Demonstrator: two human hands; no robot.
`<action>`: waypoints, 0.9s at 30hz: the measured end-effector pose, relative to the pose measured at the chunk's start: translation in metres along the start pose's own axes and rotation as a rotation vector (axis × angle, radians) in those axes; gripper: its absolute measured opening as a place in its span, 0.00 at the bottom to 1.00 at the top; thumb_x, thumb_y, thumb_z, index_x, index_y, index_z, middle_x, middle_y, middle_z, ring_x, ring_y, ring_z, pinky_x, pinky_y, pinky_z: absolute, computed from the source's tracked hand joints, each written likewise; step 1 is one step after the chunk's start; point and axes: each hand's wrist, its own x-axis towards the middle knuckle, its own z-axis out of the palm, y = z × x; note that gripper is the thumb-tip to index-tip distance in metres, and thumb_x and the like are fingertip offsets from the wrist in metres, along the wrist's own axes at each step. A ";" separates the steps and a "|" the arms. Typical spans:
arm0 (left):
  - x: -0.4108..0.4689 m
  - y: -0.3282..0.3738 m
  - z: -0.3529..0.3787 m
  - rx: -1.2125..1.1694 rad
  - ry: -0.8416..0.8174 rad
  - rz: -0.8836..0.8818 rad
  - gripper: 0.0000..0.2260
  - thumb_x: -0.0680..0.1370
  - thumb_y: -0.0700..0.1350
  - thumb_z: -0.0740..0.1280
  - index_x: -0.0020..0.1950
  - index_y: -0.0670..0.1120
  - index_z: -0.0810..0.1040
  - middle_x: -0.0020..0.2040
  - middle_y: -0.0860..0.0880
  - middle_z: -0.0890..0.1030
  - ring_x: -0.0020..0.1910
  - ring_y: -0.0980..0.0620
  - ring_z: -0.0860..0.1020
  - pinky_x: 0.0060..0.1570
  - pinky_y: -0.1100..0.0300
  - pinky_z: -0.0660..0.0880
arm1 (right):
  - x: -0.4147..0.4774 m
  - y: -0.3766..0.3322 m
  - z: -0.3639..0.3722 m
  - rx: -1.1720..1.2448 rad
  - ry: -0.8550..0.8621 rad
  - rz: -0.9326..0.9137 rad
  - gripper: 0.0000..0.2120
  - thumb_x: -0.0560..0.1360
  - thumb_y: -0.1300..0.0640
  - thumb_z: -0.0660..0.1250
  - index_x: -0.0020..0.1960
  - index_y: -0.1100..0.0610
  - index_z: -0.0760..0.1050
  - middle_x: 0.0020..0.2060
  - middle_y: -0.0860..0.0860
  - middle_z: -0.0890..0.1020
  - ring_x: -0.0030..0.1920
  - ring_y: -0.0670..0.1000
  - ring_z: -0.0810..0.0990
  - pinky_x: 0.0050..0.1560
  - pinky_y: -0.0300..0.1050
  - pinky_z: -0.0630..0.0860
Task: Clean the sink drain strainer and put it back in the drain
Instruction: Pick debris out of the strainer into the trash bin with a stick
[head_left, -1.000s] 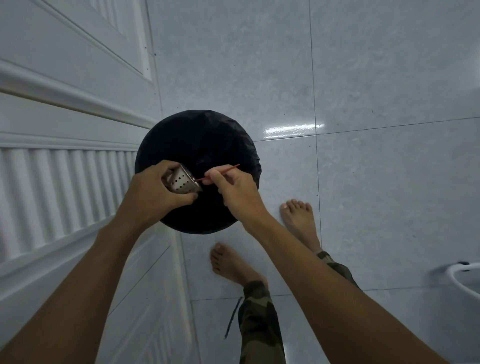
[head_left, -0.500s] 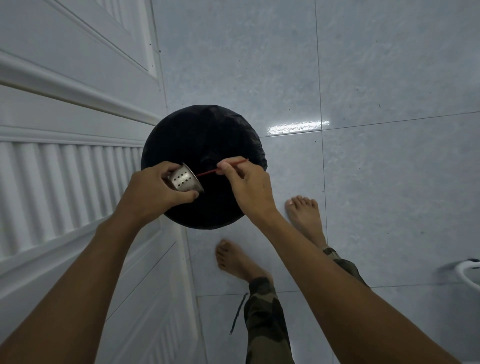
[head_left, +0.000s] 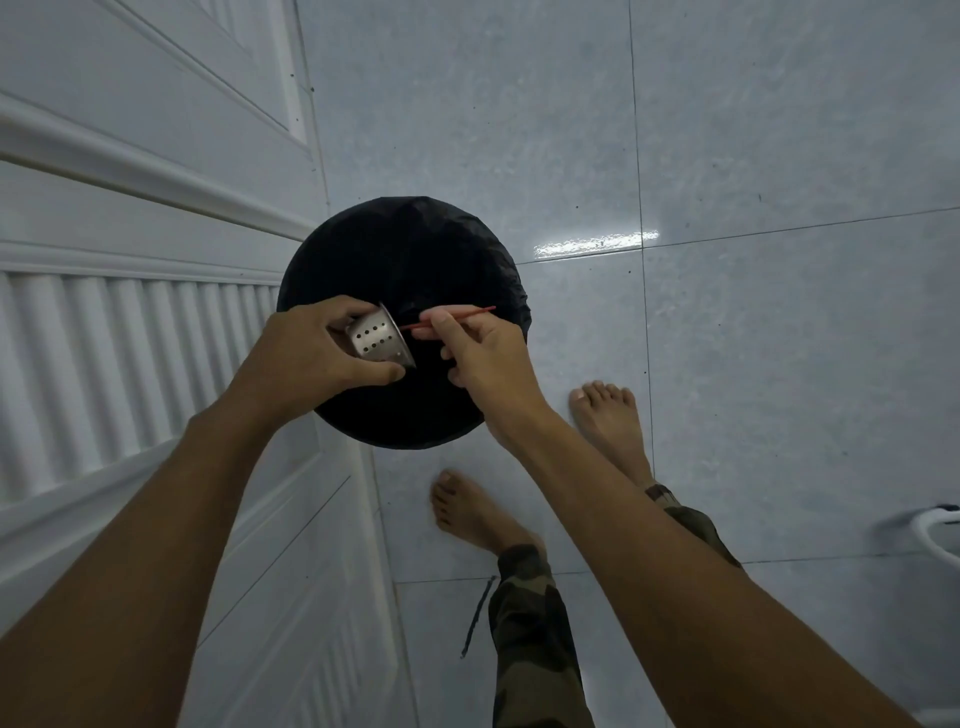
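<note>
My left hand (head_left: 306, 358) grips a small metal sink strainer (head_left: 378, 341), a perforated cup lying on its side with its rim turned to the right. My right hand (head_left: 480, 353) pinches a thin red stick (head_left: 457, 315) whose left end points into the strainer's mouth. Both hands hover over a round bin lined with a black bag (head_left: 415, 249). The inside of the strainer is hidden from view.
A white panelled door (head_left: 130, 260) fills the left side. The floor is glossy pale tile (head_left: 727, 156). My bare feet (head_left: 608, 415) stand right of and below the bin. A white curved object (head_left: 935, 530) pokes in at the right edge.
The strainer has tilted so more of its holed side shows. My right hand has shifted slightly away, drawing the stick a little out of the strainer.
</note>
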 end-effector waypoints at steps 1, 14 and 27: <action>0.002 0.001 -0.001 0.003 0.005 -0.001 0.30 0.65 0.53 0.84 0.65 0.54 0.80 0.53 0.56 0.82 0.53 0.55 0.81 0.48 0.67 0.72 | -0.001 -0.001 -0.001 0.068 -0.027 0.022 0.10 0.83 0.54 0.66 0.56 0.55 0.84 0.46 0.46 0.88 0.41 0.41 0.79 0.40 0.36 0.77; 0.007 0.001 0.000 0.018 -0.006 -0.050 0.30 0.66 0.54 0.83 0.66 0.52 0.80 0.50 0.56 0.82 0.48 0.62 0.79 0.43 0.68 0.71 | -0.002 0.014 -0.005 -0.197 0.050 -0.105 0.10 0.82 0.52 0.67 0.56 0.53 0.85 0.46 0.43 0.88 0.48 0.35 0.82 0.53 0.30 0.77; 0.012 -0.008 0.008 0.067 -0.044 -0.140 0.33 0.67 0.59 0.81 0.69 0.51 0.79 0.51 0.53 0.81 0.50 0.53 0.81 0.42 0.64 0.73 | -0.002 0.020 -0.007 -0.214 0.110 -0.142 0.10 0.82 0.52 0.67 0.54 0.54 0.87 0.48 0.41 0.87 0.51 0.35 0.81 0.53 0.24 0.72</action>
